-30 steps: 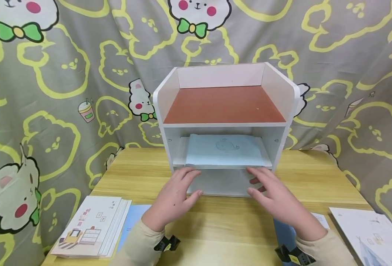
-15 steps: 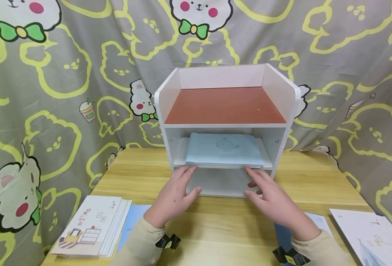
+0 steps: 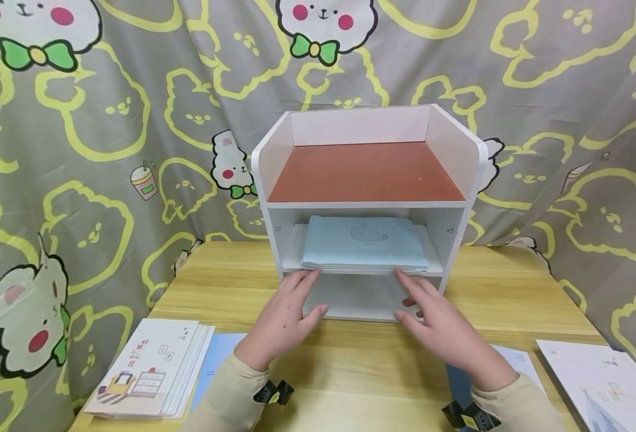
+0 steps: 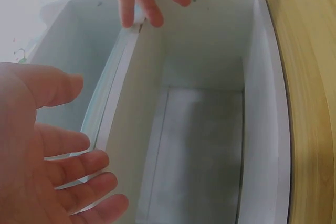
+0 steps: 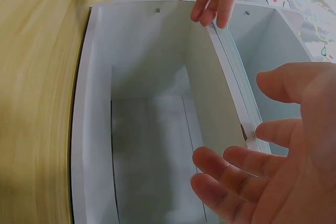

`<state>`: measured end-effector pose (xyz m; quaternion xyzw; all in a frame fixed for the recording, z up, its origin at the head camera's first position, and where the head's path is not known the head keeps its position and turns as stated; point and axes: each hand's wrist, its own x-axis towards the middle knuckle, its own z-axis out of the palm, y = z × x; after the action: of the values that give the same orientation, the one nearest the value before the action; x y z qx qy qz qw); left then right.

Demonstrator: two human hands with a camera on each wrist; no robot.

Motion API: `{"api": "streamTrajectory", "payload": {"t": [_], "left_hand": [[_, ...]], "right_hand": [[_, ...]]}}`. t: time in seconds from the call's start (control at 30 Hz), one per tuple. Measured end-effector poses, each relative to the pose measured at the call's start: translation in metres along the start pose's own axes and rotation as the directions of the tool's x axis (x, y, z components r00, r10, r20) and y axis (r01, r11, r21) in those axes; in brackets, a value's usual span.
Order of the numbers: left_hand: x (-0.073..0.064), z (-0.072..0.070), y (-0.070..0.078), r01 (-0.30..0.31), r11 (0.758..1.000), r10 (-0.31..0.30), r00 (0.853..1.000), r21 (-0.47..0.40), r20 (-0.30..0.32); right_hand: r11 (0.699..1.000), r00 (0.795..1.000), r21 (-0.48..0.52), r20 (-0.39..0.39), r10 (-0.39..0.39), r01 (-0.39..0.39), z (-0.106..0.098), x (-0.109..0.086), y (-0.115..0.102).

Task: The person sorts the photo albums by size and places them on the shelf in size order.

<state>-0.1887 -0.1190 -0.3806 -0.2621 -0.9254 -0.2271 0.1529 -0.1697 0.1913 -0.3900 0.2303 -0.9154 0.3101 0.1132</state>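
Observation:
A light blue book [image 3: 363, 243] with a whale drawing lies flat on the middle shelf of a small white shelf unit [image 3: 369, 204], its front edge near the shelf's front. My left hand [image 3: 282, 318] is just in front of this shelf's left part, fingers extended and fingertips right at the edge. On the right, my right hand [image 3: 437, 318] mirrors it, fingers spread and slightly bent, fingertips at the same edge. Neither hand grips anything. In the left wrist view the fingers [image 4: 86, 166] overlap the shelf edge beside the book.
The unit has a reddish-brown top shelf [image 3: 369, 171] and a lower compartment [image 3: 358, 294]. A stack of white books [image 3: 145, 366] over a blue one [image 3: 218, 354] lies at left. On the right are a dark blue book [image 3: 461, 384] and white books [image 3: 599, 378]. A patterned curtain [image 3: 188, 114] hangs behind.
Both hands have shifted slightly, the right one a little leftward, bringing fingertips closer to the shelf's front edge. Over the last half second they stay nearly still. The blue book stays on its shelf.

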Motion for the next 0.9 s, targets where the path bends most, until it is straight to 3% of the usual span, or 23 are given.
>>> {"api": "streamTrajectory", "payload": {"t": [0.27,0.43,0.53,0.7,0.8,0.9], "left_hand": [[-0.001,0.001,0.001,-0.003,1.0,0.003,1.0,-0.02,-0.008],[-0.004,-0.004,0.0,0.013,0.999,-0.012,1.0,-0.032,0.024],[-0.007,-0.01,-0.002,0.02,1.0,-0.019,0.998,-0.01,0.056],[-0.018,-0.02,-0.011,0.004,0.999,-0.008,0.995,0.046,0.095],[-0.027,-0.025,-0.023,0.012,0.995,-0.022,0.994,0.095,0.111],[-0.037,-0.031,-0.037,0.039,0.989,-0.059,0.988,0.139,0.14]], "right_hand": [[0.998,0.999,0.065,0.026,-0.02,0.018,-0.002,-0.002,0.001],[0.992,0.99,0.122,0.136,-0.031,0.014,0.001,-0.002,0.004],[0.99,0.963,0.138,0.266,-0.047,0.01,0.006,-0.004,0.006],[0.984,0.886,0.175,0.46,-0.049,-0.036,0.012,-0.007,0.009],[0.973,0.856,0.216,0.516,-0.046,-0.077,0.014,-0.008,0.01],[0.973,0.849,0.216,0.527,-0.042,-0.085,0.015,-0.009,0.011]]}}
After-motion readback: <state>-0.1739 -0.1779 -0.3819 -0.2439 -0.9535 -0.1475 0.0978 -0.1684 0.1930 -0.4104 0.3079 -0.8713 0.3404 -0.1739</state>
